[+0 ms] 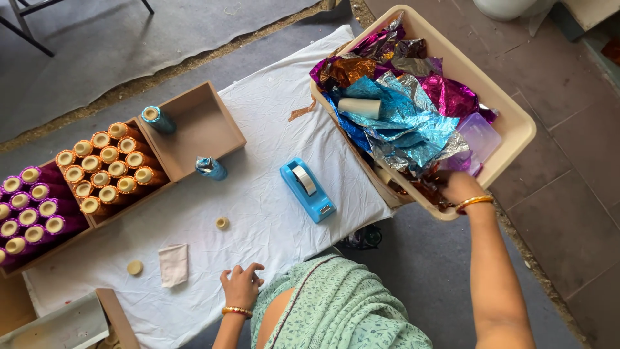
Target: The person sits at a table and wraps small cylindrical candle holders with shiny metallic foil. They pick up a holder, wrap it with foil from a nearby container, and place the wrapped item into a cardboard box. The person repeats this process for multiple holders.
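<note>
- Two hands are seen in the head view; the right hand [460, 187] is reached out to the right and pushed down into the near corner of a beige tub [510, 116], which is tilted with its long axis running from near right to far left.
- Its fingers are buried among crumpled foil sheets [400, 116], blue, purple, silver and brown; whether anything is gripped cannot be told.
- The foil lies directly under and beyond this hand, so the right hand is much the nearer one; a white roll [359, 107] rests on the blue foil further in.
- The left hand [241, 284] is rested on the white cloth [271, 213] close to the body, fingers loosely curled, nothing held.
- Between the hands a blue tape dispenser [307, 189] is set on the cloth.
- To the left, wooden trays are filled with upright orange spools [106, 169] and purple spools [29, 213]; a blue-wrapped spool [210, 168] lies just beside an almost empty tray [200, 129].
</note>
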